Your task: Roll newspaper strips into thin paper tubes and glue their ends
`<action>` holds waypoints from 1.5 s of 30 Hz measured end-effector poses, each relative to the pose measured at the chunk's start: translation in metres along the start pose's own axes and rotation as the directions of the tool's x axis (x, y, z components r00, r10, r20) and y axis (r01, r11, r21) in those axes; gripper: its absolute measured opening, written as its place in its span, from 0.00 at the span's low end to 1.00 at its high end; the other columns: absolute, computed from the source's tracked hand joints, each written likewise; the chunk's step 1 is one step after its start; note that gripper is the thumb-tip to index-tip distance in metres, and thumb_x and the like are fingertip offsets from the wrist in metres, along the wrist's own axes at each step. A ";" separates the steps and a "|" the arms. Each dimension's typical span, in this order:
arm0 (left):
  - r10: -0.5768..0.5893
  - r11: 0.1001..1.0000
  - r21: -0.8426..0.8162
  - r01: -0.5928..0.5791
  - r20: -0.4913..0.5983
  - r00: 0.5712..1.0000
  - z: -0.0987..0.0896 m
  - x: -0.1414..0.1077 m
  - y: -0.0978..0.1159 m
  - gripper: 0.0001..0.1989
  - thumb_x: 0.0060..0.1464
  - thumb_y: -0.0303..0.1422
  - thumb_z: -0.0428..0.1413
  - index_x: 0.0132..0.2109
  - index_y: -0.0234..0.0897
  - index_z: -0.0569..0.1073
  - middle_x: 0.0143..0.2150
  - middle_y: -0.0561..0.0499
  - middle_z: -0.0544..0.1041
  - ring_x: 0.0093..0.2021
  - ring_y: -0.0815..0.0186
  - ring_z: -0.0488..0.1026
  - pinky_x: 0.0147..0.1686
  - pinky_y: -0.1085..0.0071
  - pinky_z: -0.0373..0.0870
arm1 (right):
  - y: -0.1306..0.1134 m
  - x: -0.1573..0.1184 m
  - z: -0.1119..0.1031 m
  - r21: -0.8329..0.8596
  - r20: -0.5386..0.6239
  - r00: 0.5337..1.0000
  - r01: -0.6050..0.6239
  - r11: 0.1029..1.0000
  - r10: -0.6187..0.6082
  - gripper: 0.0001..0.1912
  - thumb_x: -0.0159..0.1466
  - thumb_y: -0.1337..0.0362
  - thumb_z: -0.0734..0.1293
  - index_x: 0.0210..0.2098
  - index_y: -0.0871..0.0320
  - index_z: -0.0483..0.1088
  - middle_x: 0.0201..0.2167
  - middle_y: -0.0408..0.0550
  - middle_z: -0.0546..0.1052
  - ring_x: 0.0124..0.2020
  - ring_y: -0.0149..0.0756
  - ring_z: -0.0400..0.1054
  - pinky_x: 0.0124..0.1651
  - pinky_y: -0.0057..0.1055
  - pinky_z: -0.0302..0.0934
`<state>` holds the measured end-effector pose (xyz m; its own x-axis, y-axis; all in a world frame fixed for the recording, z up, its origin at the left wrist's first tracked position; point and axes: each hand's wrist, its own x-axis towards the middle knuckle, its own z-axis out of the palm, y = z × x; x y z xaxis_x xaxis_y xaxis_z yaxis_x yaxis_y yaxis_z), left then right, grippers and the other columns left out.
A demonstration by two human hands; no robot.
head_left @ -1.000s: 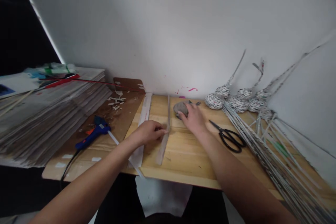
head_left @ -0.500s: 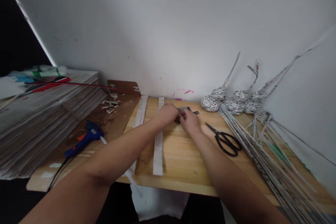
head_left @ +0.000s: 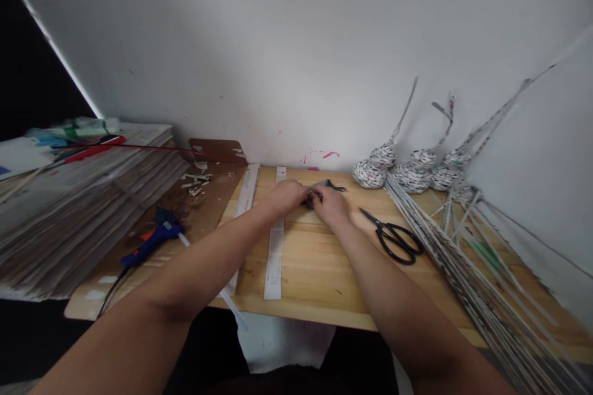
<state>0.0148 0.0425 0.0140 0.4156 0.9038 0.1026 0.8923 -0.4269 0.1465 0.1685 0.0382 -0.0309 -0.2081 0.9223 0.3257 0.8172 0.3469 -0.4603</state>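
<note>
The left hand (head_left: 290,195) has left the paper strip (head_left: 274,259), which lies unheld at lower centre, and joined the right hand (head_left: 332,203); both now pinch the grey bundle (head_left: 320,184) at frame centre, making this two-handed work.

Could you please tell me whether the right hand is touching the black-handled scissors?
Apart: the head view shows bare wooden tabletop between the right hand and the scissors.
</note>
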 end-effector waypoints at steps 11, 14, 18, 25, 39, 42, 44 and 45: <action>-0.307 0.933 -0.245 0.263 -0.165 0.937 0.005 -0.029 -0.037 0.23 0.55 0.38 0.55 0.56 0.35 0.71 0.39 0.39 0.80 0.43 0.53 0.75 0.41 0.63 0.64 | 0.012 0.007 -0.001 0.128 -0.222 0.961 -0.141 0.982 0.167 0.23 0.67 0.69 0.50 0.54 0.64 0.70 0.49 0.60 0.76 0.50 0.45 0.68 0.51 0.37 0.58; -0.446 0.879 -0.251 0.406 -0.133 0.885 0.006 -0.040 -0.046 0.25 0.44 0.46 0.63 0.46 0.34 0.75 0.38 0.38 0.79 0.42 0.50 0.74 0.39 0.65 0.63 | 0.014 0.008 -0.001 0.142 -0.311 0.933 -0.143 0.979 0.182 0.27 0.63 0.73 0.53 0.61 0.66 0.62 0.55 0.61 0.71 0.56 0.45 0.62 0.58 0.39 0.53; -0.523 0.822 -0.294 0.488 -0.051 0.851 0.007 -0.041 -0.050 0.16 0.38 0.45 0.65 0.28 0.37 0.75 0.30 0.41 0.78 0.37 0.52 0.74 0.33 0.66 0.61 | 0.007 0.003 -0.007 0.087 -0.406 0.909 -0.061 0.994 0.091 0.30 0.58 0.73 0.58 0.61 0.63 0.63 0.58 0.59 0.68 0.59 0.47 0.58 0.60 0.42 0.49; -0.566 0.693 -0.539 0.479 0.004 0.824 0.009 -0.040 -0.055 0.12 0.37 0.38 0.64 0.18 0.40 0.69 0.19 0.49 0.69 0.32 0.57 0.71 0.30 0.68 0.58 | -0.005 -0.007 -0.004 -0.037 -0.054 0.995 0.084 0.996 -0.086 0.17 0.61 0.61 0.64 0.47 0.58 0.74 0.48 0.57 0.74 0.52 0.52 0.61 0.54 0.45 0.54; -0.222 -0.133 -0.955 0.266 0.290 0.931 0.010 -0.079 -0.004 0.15 0.49 0.42 0.63 0.38 0.37 0.72 0.34 0.50 0.75 0.28 0.72 0.72 0.25 0.78 0.65 | -0.029 -0.010 -0.001 0.904 0.269 0.963 -0.242 0.351 -0.028 0.22 0.56 0.45 0.69 0.34 0.59 0.76 0.29 0.45 0.77 0.26 0.30 0.67 0.28 0.25 0.58; -0.153 -0.267 -0.905 0.331 0.379 0.913 0.012 -0.080 -0.001 0.12 0.54 0.40 0.60 0.41 0.35 0.74 0.39 0.45 0.78 0.31 0.70 0.75 0.30 0.75 0.70 | -0.029 -0.009 0.001 0.911 0.336 0.942 -0.321 0.261 -0.013 0.22 0.49 0.45 0.73 0.27 0.60 0.75 0.23 0.44 0.75 0.22 0.29 0.64 0.26 0.26 0.58; -0.171 -0.279 -0.889 0.362 0.417 0.893 0.012 -0.079 -0.001 0.18 0.58 0.46 0.54 0.42 0.34 0.75 0.40 0.42 0.79 0.34 0.66 0.76 0.34 0.71 0.72 | -0.029 -0.008 0.003 0.912 0.333 0.943 -0.328 0.245 0.022 0.22 0.47 0.46 0.74 0.25 0.60 0.73 0.21 0.43 0.74 0.21 0.29 0.64 0.26 0.27 0.59; -0.188 -0.280 -0.885 0.371 0.429 0.883 0.011 -0.079 -0.001 0.22 0.58 0.50 0.52 0.42 0.34 0.76 0.41 0.41 0.79 0.35 0.64 0.77 0.34 0.69 0.72 | -0.028 -0.007 0.005 0.913 0.323 0.945 -0.324 0.246 0.046 0.22 0.46 0.46 0.75 0.24 0.59 0.72 0.20 0.42 0.73 0.21 0.29 0.63 0.25 0.27 0.59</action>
<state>-0.0170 -0.0278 -0.0053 0.2752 0.8917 -0.3594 -0.2517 0.4276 0.8682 0.1445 0.0225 -0.0244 -0.3331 0.9427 0.0197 -0.2225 -0.0583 -0.9732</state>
